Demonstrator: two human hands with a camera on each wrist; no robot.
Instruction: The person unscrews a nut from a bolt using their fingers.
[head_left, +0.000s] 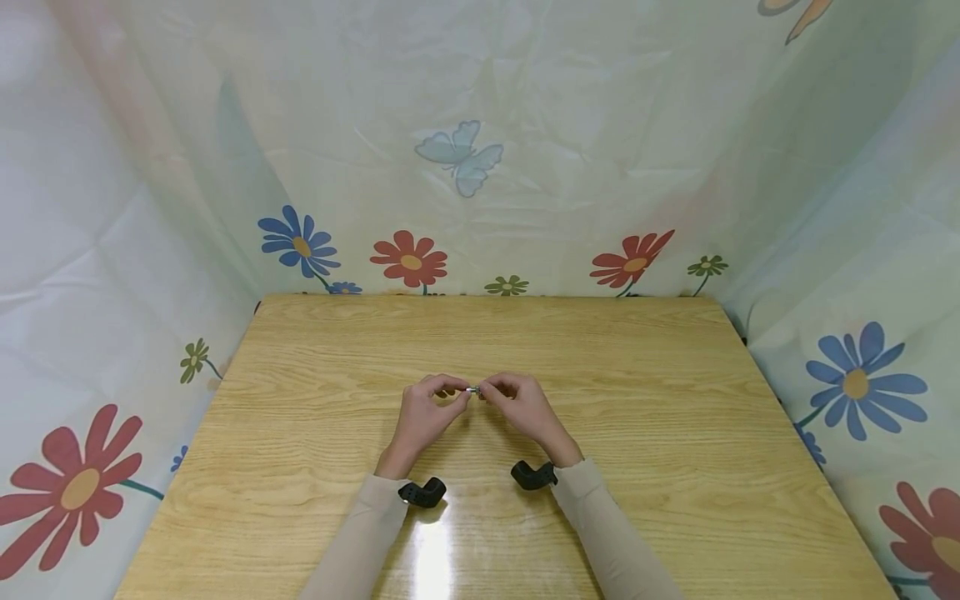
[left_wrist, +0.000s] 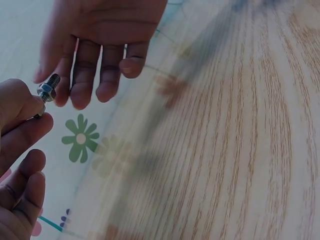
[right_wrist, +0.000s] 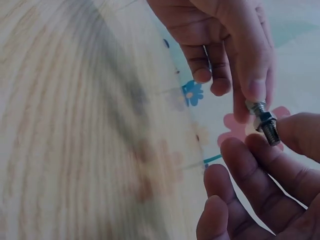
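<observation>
A small metal bolt (head_left: 472, 389) is held between the two hands above the table. My left hand (head_left: 422, 417) pinches one end between thumb and index finger. In the left wrist view the bolt (left_wrist: 54, 80) points its threaded end up, with a hex nut (left_wrist: 46, 92) on it. My right hand (head_left: 527, 410) has its thumb and index finger at either side of that threaded end. In the right wrist view the right thumb (right_wrist: 302, 134) touches the bolt (right_wrist: 271, 134) near the nut (right_wrist: 264, 120). The right hand's other fingers are loosely bent. The bolt's far end is hidden by the left fingertips.
A wooden table (head_left: 480, 333) lies under both hands. Pale curtains (head_left: 525, 100) printed with flowers and a butterfly hang behind it and at both sides. Black camera mounts sit at the left wrist (head_left: 423, 492) and right wrist (head_left: 532, 475).
</observation>
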